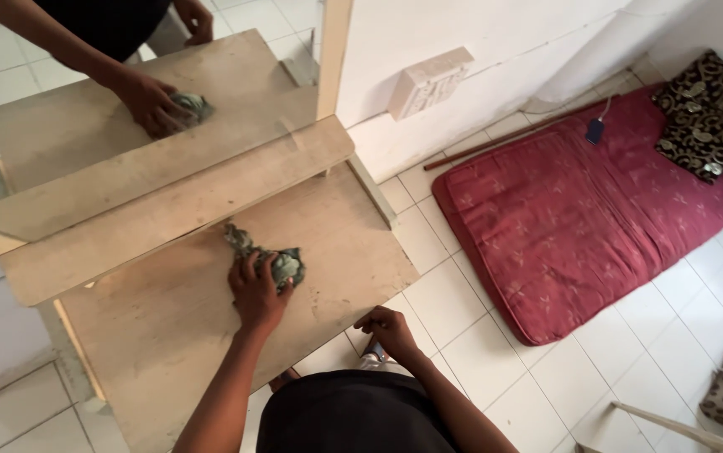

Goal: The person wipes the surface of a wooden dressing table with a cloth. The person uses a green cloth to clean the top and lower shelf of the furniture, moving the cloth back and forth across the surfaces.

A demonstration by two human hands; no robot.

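My left hand [256, 294] presses a crumpled green-grey cloth [284, 263] flat on the top of a bare wooden table [168, 327], near its middle. My right hand [391, 330] is curled over the table's near right edge, close to my body. A wooden ledge [177, 205] runs across the back of the table. Above it a mirror [67, 134] in a wooden frame shows the reflection of the hand with the cloth.
A red patterned mattress [579, 210] lies on the white tiled floor to the right, with dark gold-patterned cushions [705, 113] and a small blue device [595, 130] on it. A brown stick [504, 138] lies along the wall. A white box [430, 81] is fixed to the wall.
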